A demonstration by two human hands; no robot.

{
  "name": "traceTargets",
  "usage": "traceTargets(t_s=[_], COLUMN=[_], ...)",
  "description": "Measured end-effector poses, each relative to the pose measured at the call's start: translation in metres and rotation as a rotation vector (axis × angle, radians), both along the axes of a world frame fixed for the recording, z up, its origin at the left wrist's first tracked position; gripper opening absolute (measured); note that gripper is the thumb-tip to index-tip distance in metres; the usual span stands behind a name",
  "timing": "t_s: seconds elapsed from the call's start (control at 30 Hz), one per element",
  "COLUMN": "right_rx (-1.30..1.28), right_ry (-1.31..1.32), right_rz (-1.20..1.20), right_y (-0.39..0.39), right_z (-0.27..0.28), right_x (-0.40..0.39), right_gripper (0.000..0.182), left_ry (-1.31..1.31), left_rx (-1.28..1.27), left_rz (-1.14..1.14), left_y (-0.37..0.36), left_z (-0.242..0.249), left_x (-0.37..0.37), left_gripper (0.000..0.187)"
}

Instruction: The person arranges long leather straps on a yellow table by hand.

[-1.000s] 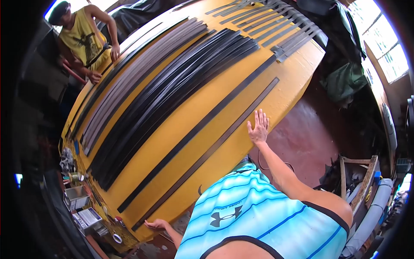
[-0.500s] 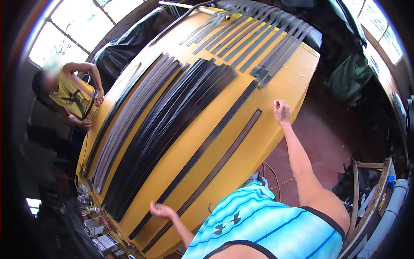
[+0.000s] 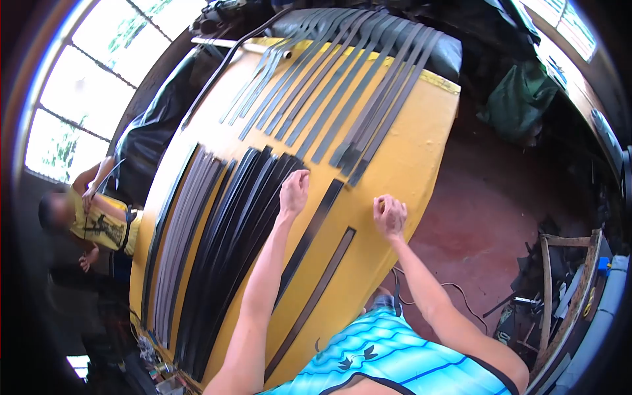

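Observation:
My left hand (image 3: 294,192) is over the yellow table, near the upper end of a thick row of black leather-like strips (image 3: 227,257). Its fingers are curled closed; whatever they may hold is hidden. Near the table's right edge, my right hand (image 3: 390,215) is also closed, with its contents too small to make out. Between the hands lies the end of a single long black strip (image 3: 322,210). A narrower brown strip (image 3: 315,296) runs beside it, below my right hand. My left forearm hides part of the black strips.
Grey and brown strips (image 3: 388,85) drape over the far end of the yellow table (image 3: 421,151). More greyish strips (image 3: 185,250) lie at left. A co-worker in a yellow top (image 3: 105,220) stands at the left edge. A wooden frame (image 3: 545,289) stands at right.
My left hand has moved from the near end of the strips up to their far part. My right hand has shifted slightly lower and left in view. The co-worker's arms have changed position.

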State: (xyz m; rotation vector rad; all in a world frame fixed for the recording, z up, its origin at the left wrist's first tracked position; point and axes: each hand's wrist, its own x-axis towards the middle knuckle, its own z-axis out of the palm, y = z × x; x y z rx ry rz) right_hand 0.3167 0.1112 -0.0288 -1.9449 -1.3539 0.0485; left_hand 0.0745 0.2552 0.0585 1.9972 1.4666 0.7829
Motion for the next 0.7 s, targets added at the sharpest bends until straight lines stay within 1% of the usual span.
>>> traceTargets(t_s=[0.07,0.1,0.13,0.2,0.23,0.33,0.4,0.47,0.6,0.67,0.7], right_rx=[-0.012,-0.03,-0.025,-0.029,-0.022,-0.026,-0.011,0.005,-0.001,0.003,-0.002], right_ry=[-0.006,-0.007,-0.012,-0.017,-0.023,-0.046,-0.017,-0.017,-0.027,-0.023,-0.01], right_rz=[-0.018,-0.015,-0.03,-0.016,-0.027,-0.033,-0.015,-0.02,-0.019,-0.017,-0.016], right_y=[0.0,0.0,0.0,0.0,0.003,0.001,0.0,0.002,0.0,-0.002,0.0], right_z=[0.002,0.002,0.002,0.001,0.003,0.006,0.008,0.007,0.009,0.009,0.007], right_x=[-0.001,-0.002,-0.002,-0.002,-0.001,-0.001,-0.002,-0.002,-0.002,-0.002,-0.003], right_gripper=[0.012,0.013,0.013,0.013,0.013,0.013,0.013,0.013,0.013,0.013,0.014], left_ry=[0.171,0.21,0.204,0.366,0.36,0.452,0.399,0.464,0.406,0.182,-0.006], left_rx=[0.027,0.099,0.105,-0.028,-0.02,-0.1,-0.047,-0.246,-0.232,-0.317,-0.383], left_rz=[0.0,-0.041,-0.056,0.086,0.076,0.144,0.154,0.185,0.153,0.164,0.166], left_y=[0.04,0.061,0.07,0.081,0.086,0.089,0.099,0.108,0.107,0.094,0.085], left_z=[-0.02,-0.043,-0.043,-0.043,-0.042,-0.04,-0.062,-0.053,-0.048,-0.034,-0.026], left_x=[0.019,0.019,0.029,0.045,0.051,0.057,0.051,0.053,0.043,0.032,0.023], left_gripper=[0.021,0.03,0.03,0.039,0.039,0.043,0.044,0.039,0.036,0.027,0.023])
